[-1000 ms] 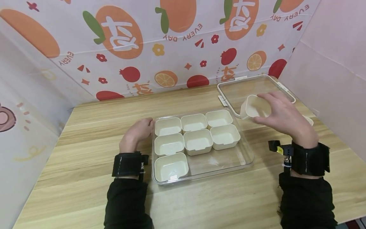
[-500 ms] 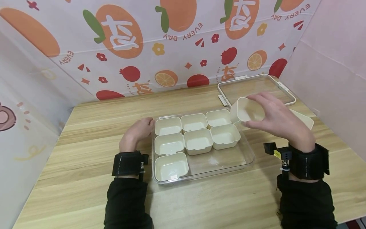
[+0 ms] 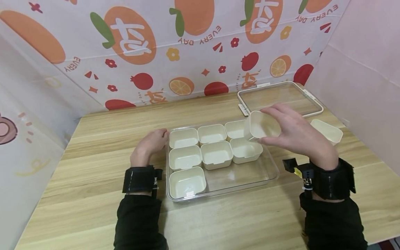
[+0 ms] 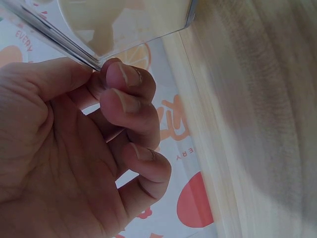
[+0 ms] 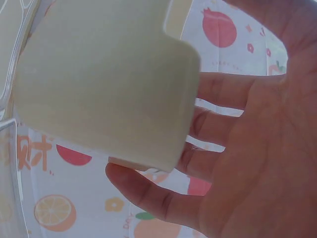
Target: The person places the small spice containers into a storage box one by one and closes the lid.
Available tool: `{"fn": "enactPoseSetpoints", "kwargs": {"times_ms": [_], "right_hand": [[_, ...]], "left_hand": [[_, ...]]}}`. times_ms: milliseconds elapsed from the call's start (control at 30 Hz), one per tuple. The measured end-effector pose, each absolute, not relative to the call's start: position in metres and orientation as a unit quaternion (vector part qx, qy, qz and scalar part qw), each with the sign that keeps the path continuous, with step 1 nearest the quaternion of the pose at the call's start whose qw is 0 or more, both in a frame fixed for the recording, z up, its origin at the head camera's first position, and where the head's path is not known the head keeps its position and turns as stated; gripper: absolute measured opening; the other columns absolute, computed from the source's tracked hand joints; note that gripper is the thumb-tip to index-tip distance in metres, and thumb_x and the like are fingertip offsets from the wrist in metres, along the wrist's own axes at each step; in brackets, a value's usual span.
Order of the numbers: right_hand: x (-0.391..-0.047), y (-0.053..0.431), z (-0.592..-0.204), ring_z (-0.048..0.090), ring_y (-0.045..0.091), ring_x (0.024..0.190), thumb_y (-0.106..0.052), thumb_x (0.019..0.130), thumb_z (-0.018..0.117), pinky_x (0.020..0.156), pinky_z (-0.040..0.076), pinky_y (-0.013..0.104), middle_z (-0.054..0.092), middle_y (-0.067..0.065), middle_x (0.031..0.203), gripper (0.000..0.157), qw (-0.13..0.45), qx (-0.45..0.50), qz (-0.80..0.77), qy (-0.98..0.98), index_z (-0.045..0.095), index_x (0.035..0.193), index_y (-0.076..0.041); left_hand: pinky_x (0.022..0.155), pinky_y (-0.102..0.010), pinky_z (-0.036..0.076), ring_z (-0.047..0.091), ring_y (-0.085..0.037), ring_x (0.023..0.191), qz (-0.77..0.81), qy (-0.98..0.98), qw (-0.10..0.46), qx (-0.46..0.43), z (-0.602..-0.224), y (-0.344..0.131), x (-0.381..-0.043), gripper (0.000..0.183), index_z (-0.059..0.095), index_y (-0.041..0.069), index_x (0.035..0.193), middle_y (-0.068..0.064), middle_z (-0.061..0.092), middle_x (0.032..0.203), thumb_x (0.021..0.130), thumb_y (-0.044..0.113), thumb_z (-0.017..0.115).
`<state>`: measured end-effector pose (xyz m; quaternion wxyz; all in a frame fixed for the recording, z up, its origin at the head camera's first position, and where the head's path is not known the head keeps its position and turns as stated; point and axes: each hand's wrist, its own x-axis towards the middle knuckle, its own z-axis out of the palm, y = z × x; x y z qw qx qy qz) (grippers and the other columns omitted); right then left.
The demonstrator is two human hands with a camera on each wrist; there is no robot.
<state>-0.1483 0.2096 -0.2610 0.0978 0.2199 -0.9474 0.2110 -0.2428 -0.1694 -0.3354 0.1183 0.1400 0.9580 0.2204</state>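
Head view: right hand (image 3: pixel 295 133) grips a tipped cup (image 3: pixel 263 125), raised by the far-right corner of the tray (image 3: pixel 225 190); near-right corner lies personward of it, right hand nearer. Left hand (image 3: pixel 151 144) pinches tray's left edge.

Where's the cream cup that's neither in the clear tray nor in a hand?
In the head view, the loose cream cup is on the table at the right, in front of the clear lid, with the right hand to its left.
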Motion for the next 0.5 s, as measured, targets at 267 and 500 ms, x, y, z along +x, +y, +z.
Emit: {"fn": "enactPoseSetpoints", "kwargs": {"times_ms": [267,500], "right_hand": [[-0.148,0.197,-0.264,0.042,0.024,0.108,-0.037,0.068,0.077,0.090,0.037,0.050,0.049,0.010,0.117,0.070,0.130,0.263,0.199,-0.935,0.048,0.124,-0.006],[-0.146,0.190,-0.265,0.042,0.021,0.108,-0.042,0.068,0.076,0.089,0.040,0.049,0.049,0.008,0.118,0.072,0.133,0.280,0.192,-0.931,0.049,0.124,-0.006]], "left_hand": [[0.065,-0.039,0.039,0.046,-0.024,0.067,0.220,0.958,0.112,0.142,-0.336,-0.170,-0.243,0.031,0.049,0.004,0.087,-0.010,0.048,0.071,0.099,0.020,0.025],[0.065,-0.040,0.039,0.046,-0.024,0.069,0.220,0.959,0.113,0.142,-0.336,-0.170,-0.243,0.032,0.049,0.003,0.089,-0.010,0.048,0.072,0.099,0.021,0.025]]}}
